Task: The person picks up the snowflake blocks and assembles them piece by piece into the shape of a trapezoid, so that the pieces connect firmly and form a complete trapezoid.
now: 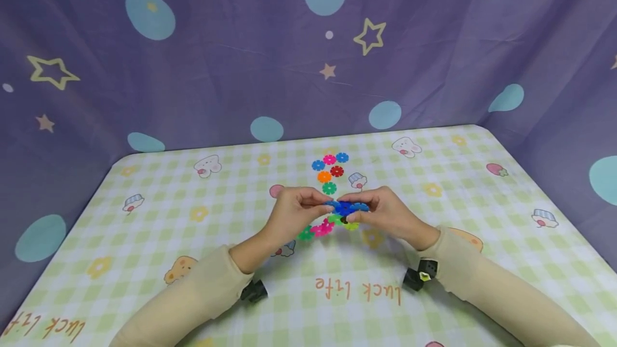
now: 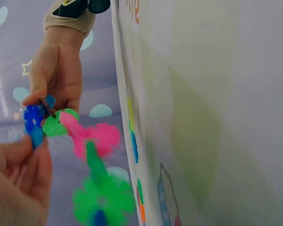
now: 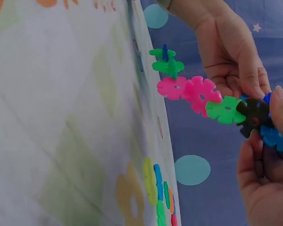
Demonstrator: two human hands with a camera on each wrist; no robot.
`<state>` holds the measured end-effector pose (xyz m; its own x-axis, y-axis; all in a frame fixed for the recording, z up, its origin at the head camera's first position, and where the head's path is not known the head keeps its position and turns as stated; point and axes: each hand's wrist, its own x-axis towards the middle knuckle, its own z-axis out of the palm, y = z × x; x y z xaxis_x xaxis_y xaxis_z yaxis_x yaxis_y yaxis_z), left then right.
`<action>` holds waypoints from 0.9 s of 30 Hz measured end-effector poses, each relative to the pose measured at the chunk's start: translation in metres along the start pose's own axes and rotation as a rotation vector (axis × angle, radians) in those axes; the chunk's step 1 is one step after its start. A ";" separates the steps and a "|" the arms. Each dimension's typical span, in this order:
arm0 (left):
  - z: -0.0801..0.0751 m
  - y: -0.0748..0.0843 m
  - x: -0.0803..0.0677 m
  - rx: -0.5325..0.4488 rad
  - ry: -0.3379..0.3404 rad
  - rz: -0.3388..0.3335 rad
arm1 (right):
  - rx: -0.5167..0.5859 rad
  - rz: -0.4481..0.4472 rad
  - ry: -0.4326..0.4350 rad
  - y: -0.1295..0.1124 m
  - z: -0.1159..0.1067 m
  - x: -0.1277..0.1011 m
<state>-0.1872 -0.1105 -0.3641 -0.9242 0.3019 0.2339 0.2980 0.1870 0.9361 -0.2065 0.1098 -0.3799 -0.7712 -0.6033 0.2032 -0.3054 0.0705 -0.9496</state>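
Both hands hold up a chain of interlocking plastic snowflake discs just above the table. My left hand (image 1: pixel 295 212) pinches the blue end (image 1: pixel 333 206) between thumb and fingers. Opposite it, my right hand (image 1: pixel 392 217) pinches a blue disc (image 1: pixel 359 207) on the other side. A dark blue disc (image 1: pixel 344 208) sits between them. From this cluster a dark brown disc (image 3: pixel 253 116), a light green disc (image 3: pixel 224 110), pink discs (image 3: pixel 201 94) and green discs (image 2: pixel 104 197) trail off. Fingers partly hide the blue joints.
Beyond the hands, loose discs lie on the checked tablecloth (image 1: pixel 260 191): blue (image 1: pixel 318 165), pink (image 1: pixel 329 159), red (image 1: pixel 337 171), orange (image 1: pixel 324 176) and green (image 1: pixel 329 188). A yellow disc (image 3: pixel 150 181) lies under the hands. A purple curtain (image 1: pixel 217 79) hangs behind the table.
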 end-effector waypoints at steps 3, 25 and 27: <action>0.002 0.001 0.000 0.018 0.010 0.004 | 0.007 -0.012 -0.003 0.000 0.000 0.000; -0.005 -0.002 0.005 0.026 -0.073 -0.202 | 0.028 0.070 -0.055 0.010 -0.005 0.004; -0.009 -0.002 0.006 0.028 -0.110 -0.236 | 0.031 0.076 -0.071 0.012 -0.008 0.003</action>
<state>-0.1951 -0.1170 -0.3623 -0.9378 0.3464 -0.0214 0.0853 0.2899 0.9532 -0.2162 0.1150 -0.3886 -0.7498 -0.6518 0.1144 -0.2292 0.0937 -0.9689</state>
